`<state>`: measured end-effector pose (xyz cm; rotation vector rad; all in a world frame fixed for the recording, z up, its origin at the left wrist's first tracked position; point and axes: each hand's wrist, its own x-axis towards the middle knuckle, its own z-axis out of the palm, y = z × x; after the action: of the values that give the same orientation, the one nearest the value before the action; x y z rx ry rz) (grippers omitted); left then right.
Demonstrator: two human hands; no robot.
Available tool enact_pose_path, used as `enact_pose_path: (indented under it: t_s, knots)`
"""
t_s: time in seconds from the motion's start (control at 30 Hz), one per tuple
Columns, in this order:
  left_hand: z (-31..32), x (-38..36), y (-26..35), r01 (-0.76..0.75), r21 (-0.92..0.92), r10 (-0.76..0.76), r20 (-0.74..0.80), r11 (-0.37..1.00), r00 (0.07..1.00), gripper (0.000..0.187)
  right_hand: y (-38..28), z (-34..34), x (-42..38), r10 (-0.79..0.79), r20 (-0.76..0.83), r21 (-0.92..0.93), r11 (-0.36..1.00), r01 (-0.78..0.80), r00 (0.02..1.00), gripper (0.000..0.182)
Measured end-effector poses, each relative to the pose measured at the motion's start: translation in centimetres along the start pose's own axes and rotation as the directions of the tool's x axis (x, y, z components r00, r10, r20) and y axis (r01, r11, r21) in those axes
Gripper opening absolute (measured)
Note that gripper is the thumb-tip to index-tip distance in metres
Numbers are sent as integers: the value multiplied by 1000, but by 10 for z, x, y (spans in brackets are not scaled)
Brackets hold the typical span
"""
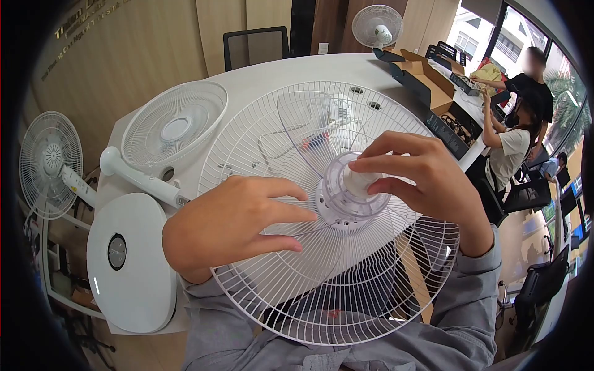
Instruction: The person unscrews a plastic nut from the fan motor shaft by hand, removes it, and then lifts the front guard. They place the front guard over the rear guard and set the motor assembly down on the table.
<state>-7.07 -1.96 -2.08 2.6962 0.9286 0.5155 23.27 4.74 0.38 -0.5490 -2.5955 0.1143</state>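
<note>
A round white wire fan grille [337, 272] leans over the table's front edge, close to my body. At its middle is a clear plastic hub [334, 196], and a thin see-through blade edge shows to the upper left of it. The fingertips of my right hand [424, 179] close around a white round cap [357, 181] at the hub's centre. My left hand [232, 219] hovers over the grille's left half, fingers spread and holding nothing, its tips close to the hub. Through the wires, a white cable and small parts are partly visible on the table.
On the white table [260, 75] lie another fan grille [145, 139], a white stand tube [139, 179] and a round base [139, 278]. Assembled fans stand at left [52, 157] and back [377, 26]. Open boxes [424, 71] and two people [513, 133] are at right.
</note>
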Motion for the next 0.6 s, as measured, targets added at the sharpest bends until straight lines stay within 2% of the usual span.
enact_pose_path:
  t_s: [0.03, 0.13, 0.23, 0.33, 0.53, 0.6]
  knots:
    - [0, 0, 0, -3, 2, 3, -3, 1000, 1000, 42, 1, 0, 0, 0, -6, -12, 1000, 0, 1000, 43]
    - [-2, 0, 1, 1, -1, -1, 4, 1000, 1000, 42, -9, -7, 4, 179, 88, -70, 982, -173, 980, 47]
    - [-1, 0, 1, 3, -10, -3, -2, 1000, 1000, 42, -13, -9, 6, 113, -29, -94, 989, -115, 993, 42]
    - [-1, 0, 0, -3, -2, 3, -2, 1000, 1000, 42, -3, -14, 8, -130, -24, -30, 991, 130, 991, 36]
    - [0, 0, 0, -3, 1, 3, -7, 1000, 1000, 42, 5, -7, 10, -103, 54, 94, 991, 97, 993, 20]
    - [0, 0, 0, -2, -2, 2, -7, 1000, 1000, 42, 2, -7, 13, -104, 59, 63, 993, 101, 993, 19]
